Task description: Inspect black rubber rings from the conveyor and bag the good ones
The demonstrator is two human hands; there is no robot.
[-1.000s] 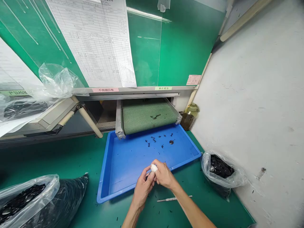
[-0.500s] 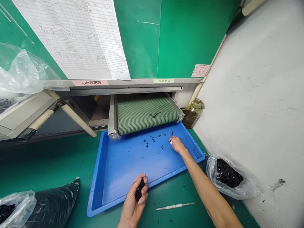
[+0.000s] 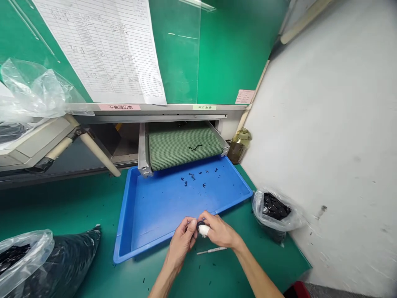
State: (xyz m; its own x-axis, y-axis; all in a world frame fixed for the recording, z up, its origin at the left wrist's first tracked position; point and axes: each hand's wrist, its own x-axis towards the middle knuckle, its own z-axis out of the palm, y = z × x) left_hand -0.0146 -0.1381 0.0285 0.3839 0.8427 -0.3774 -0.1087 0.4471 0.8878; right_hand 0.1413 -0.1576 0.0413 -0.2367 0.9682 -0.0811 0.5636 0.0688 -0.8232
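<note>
Both hands meet just over the front rim of the blue tray point(image 3: 149, 247). My left hand point(image 3: 183, 236) is closed, its thumb and fingertips pinched at a small round black part point(image 3: 200, 223); whatever lies deeper in its palm is hidden. My right hand point(image 3: 221, 230) is closed too, gripping the same black part from the right. Something white point(image 3: 204, 230), perhaps a finger wrap, shows at its fingers. Small dark branched pieces point(image 3: 192, 176) lie scattered in the tray's far half. Beneath my hands a thin white pen-like tool point(image 3: 212, 250) lies on the green table point(image 3: 173, 277).
A green conveyor belt point(image 3: 182, 145) overhangs the tray's back, dark pieces on it. An open bag of black parts point(image 3: 276, 207) stands at right beside the wall; a larger black bag point(image 3: 66, 256) lies at left. A yellowish jar point(image 3: 240, 145) stands by the belt.
My right hand has come back from the tray's far right to my left hand. My left hand has turned and closed, covering the black parts that showed in its palm. The view has shifted.
</note>
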